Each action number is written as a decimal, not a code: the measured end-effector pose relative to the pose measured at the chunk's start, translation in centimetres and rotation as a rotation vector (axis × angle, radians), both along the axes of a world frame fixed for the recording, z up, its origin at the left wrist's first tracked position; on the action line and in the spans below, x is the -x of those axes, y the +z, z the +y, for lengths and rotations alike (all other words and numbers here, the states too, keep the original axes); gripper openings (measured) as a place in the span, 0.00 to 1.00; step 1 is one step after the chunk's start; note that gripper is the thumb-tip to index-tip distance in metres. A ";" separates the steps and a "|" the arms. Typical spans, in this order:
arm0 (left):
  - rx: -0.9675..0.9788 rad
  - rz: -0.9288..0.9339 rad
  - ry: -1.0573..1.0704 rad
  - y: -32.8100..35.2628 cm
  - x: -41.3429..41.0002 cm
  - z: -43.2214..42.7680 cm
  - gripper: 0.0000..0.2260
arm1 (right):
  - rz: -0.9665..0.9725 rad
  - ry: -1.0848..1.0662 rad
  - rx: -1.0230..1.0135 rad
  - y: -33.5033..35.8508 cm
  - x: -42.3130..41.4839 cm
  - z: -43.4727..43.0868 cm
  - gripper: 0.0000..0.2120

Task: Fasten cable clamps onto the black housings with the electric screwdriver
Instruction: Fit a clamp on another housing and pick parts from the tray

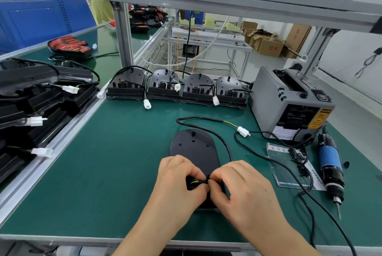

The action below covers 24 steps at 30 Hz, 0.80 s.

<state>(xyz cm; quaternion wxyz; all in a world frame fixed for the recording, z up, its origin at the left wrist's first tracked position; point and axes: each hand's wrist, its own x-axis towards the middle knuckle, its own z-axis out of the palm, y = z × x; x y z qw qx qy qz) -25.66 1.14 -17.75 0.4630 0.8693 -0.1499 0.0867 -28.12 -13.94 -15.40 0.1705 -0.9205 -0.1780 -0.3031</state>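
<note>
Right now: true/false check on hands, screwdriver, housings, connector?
1. The left hand and the right hand both pinch the black cable over the near end of the black oval plastic housing. True.
2. The right hand holds the blue-banded electric screwdriver. False: it lies untouched on the green mat, to the right.
3. Four more black housings stand in a row at the mat's far edge. True.
4. The white plastic connector is plugged into a socket. False: it lies loose on the mat.

Both hands point(179, 177) point(233, 181) pinch a cable point(197, 182) on 1 black housing point(193, 148) — screwdriver point(330, 164) lies beside.
</note>
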 end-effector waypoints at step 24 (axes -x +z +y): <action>0.007 -0.012 -0.016 0.1 0.4 0.1 0.09 | 0.508 -0.079 -0.029 2.2 -1.8 -0.6 0.07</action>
